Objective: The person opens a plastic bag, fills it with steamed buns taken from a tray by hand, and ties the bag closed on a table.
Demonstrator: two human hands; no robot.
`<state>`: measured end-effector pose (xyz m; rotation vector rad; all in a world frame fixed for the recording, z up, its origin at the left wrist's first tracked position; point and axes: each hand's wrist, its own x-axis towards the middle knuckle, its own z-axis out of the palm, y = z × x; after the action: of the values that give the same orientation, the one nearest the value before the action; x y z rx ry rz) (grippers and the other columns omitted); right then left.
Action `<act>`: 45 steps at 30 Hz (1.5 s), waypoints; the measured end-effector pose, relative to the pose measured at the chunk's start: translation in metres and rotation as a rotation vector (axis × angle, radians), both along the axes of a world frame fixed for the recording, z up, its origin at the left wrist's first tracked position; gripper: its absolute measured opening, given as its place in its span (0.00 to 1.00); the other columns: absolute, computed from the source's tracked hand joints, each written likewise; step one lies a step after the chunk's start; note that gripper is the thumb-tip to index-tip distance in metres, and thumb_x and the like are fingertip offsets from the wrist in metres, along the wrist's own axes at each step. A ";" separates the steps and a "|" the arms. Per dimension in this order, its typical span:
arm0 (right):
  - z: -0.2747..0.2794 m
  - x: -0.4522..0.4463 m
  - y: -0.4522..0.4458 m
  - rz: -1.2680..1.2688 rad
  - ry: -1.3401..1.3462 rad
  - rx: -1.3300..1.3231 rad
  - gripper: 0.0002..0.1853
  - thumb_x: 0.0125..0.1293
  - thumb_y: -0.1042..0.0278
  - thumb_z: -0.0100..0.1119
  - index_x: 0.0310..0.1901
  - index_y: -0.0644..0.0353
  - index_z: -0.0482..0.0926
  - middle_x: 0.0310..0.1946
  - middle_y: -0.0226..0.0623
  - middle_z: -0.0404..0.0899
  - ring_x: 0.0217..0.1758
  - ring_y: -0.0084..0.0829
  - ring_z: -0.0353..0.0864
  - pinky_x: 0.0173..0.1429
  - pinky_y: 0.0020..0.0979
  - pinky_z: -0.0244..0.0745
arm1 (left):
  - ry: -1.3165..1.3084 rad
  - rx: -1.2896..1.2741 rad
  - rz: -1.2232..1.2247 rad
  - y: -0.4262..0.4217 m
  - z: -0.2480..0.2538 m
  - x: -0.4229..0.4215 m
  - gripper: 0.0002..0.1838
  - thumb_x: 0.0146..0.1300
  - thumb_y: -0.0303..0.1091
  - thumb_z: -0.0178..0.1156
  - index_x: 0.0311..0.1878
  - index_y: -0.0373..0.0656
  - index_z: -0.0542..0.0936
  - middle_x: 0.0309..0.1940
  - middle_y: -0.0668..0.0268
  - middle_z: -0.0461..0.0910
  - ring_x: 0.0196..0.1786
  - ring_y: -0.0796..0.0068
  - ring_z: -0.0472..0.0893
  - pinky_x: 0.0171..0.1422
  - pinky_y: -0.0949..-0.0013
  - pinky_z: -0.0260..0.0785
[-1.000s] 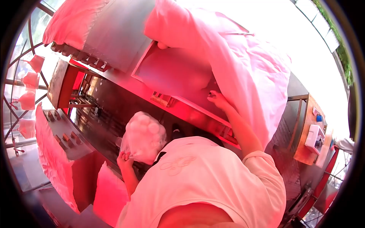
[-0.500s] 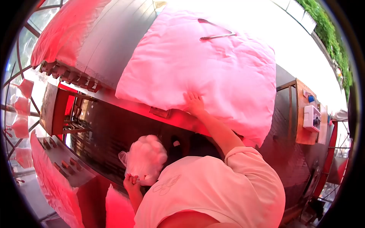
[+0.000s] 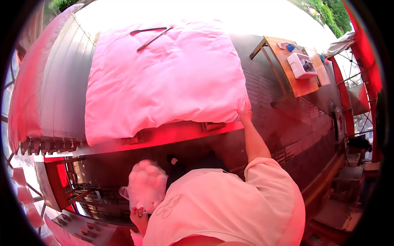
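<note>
A thick padded quilt (image 3: 164, 78), tinted pink by the light, covers the top of a long metal counter. My right hand (image 3: 245, 113) is at the quilt's near right corner, its fingers closed on the edge. Low on the left, my left hand (image 3: 139, 218) grips the gathered neck of a clear plastic bag (image 3: 147, 184). Several round, pale things fill the bag; their kind is hard to tell. On the far part of the quilt lies a pair of metal tongs (image 3: 154, 37), spread apart.
To the right stands a wooden table (image 3: 287, 67) with a white box (image 3: 301, 65) and small items on it. Wooden handles (image 3: 132, 138) stick out under the quilt's front edge. Another padded cover (image 3: 28, 82) lies at the left. The floor (image 3: 287, 139) is dark and wet-looking.
My view has turned right. My right hand has gone from lying flat on the quilt's front to its right corner, and more of the counter's front edge shows. The bag stays in my left hand.
</note>
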<state>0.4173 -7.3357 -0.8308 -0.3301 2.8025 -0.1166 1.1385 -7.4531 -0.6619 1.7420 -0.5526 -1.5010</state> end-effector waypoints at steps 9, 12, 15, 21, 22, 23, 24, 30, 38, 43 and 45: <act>0.027 -0.024 0.091 0.414 -0.094 -0.119 0.27 0.57 0.65 0.63 0.60 0.39 0.74 0.46 0.39 0.82 0.48 0.46 0.81 0.53 0.41 0.76 | 0.491 -0.303 -0.113 -0.026 0.092 -0.034 0.10 0.71 0.32 0.51 0.45 0.34 0.73 0.21 0.69 0.64 0.23 0.82 0.62 0.23 0.85 0.51; 0.088 -0.034 0.136 0.476 -0.360 -0.320 0.42 0.54 0.65 0.67 0.70 0.43 0.59 0.41 0.39 0.83 0.45 0.38 0.82 0.52 0.37 0.76 | 0.207 -0.373 -0.053 -0.018 0.190 -0.139 0.14 0.63 0.37 0.56 0.45 0.36 0.73 0.20 0.72 0.59 0.19 0.83 0.57 0.26 0.80 0.59; 0.141 -0.086 0.223 0.025 -0.176 -0.621 0.48 0.54 0.62 0.68 0.74 0.49 0.50 0.38 0.37 0.82 0.42 0.34 0.82 0.50 0.34 0.75 | -0.058 -0.841 -0.235 0.013 0.248 -0.241 0.10 0.58 0.29 0.55 0.40 0.32 0.74 0.25 0.68 0.65 0.21 0.79 0.61 0.30 0.73 0.66; 0.167 -0.197 0.555 -0.611 0.397 -0.411 0.57 0.50 0.52 0.72 0.74 0.58 0.43 0.56 0.54 0.75 0.59 0.45 0.76 0.64 0.40 0.68 | 0.862 -0.371 -0.548 0.001 0.338 -0.385 0.09 0.48 0.16 0.48 0.24 0.44 0.64 0.18 0.73 0.57 0.18 0.82 0.56 0.34 0.72 0.57; 0.222 -0.171 0.591 -0.699 0.402 -0.488 0.56 0.50 0.51 0.72 0.73 0.60 0.45 0.63 0.59 0.67 0.65 0.47 0.71 0.65 0.41 0.67 | 0.773 -0.356 -0.551 -0.003 0.346 -0.408 0.09 0.48 0.16 0.49 0.25 0.43 0.64 0.18 0.73 0.57 0.18 0.82 0.57 0.35 0.70 0.58; 0.264 -0.152 0.634 -0.788 0.486 -0.400 0.53 0.53 0.48 0.69 0.72 0.64 0.48 0.65 0.56 0.65 0.67 0.45 0.69 0.68 0.40 0.64 | 0.824 -0.308 -0.677 -0.007 0.349 -0.433 0.08 0.52 0.18 0.50 0.27 0.43 0.64 0.17 0.72 0.57 0.19 0.80 0.58 0.37 0.68 0.59; 0.279 -0.132 0.670 -0.916 0.615 -0.325 0.50 0.54 0.48 0.67 0.71 0.64 0.51 0.64 0.58 0.66 0.66 0.47 0.69 0.67 0.41 0.65 | 0.912 -0.272 -0.782 -0.010 0.340 -0.457 0.08 0.55 0.19 0.51 0.29 0.42 0.64 0.17 0.71 0.57 0.19 0.79 0.60 0.38 0.66 0.60; 0.083 -0.010 0.696 -1.183 0.005 -0.646 0.39 0.59 0.47 0.64 0.63 0.70 0.68 0.59 0.54 0.73 0.60 0.49 0.73 0.57 0.46 0.72 | 0.479 -0.605 -0.976 0.040 0.299 -0.635 0.17 0.70 0.29 0.52 0.58 0.30 0.70 0.25 0.70 0.65 0.19 0.86 0.58 0.33 0.82 0.63; -0.030 0.098 0.686 -0.813 -0.976 -0.365 0.35 0.57 0.42 0.65 0.52 0.69 0.76 0.51 0.51 0.79 0.53 0.44 0.79 0.54 0.42 0.73 | 0.766 -0.282 -1.522 0.225 0.251 -0.924 0.04 0.69 0.28 0.52 0.41 0.38 0.75 0.17 0.80 0.56 0.16 0.90 0.53 0.29 0.82 0.57; -0.038 0.010 0.823 -0.966 -0.524 -0.162 0.26 0.61 0.46 0.62 0.40 0.68 0.82 0.30 0.45 0.81 0.32 0.42 0.81 0.41 0.40 0.73 | 0.824 -0.063 -1.738 0.383 0.236 -1.068 0.06 0.70 0.27 0.48 0.35 0.42 0.71 0.16 0.80 0.55 0.16 0.89 0.54 0.31 0.78 0.61; -0.028 -0.077 0.865 -1.187 -0.458 -0.368 0.21 0.63 0.52 0.60 0.42 0.66 0.81 0.27 0.40 0.80 0.29 0.37 0.80 0.33 0.38 0.72 | 0.852 0.072 -1.788 0.444 0.222 -1.124 0.06 0.69 0.26 0.47 0.34 0.41 0.71 0.17 0.80 0.56 0.16 0.88 0.54 0.33 0.76 0.63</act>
<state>0.3398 -6.4704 -0.8584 1.1485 2.1220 -0.8293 0.0150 -7.0094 -0.4402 0.0378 -1.7044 -3.0580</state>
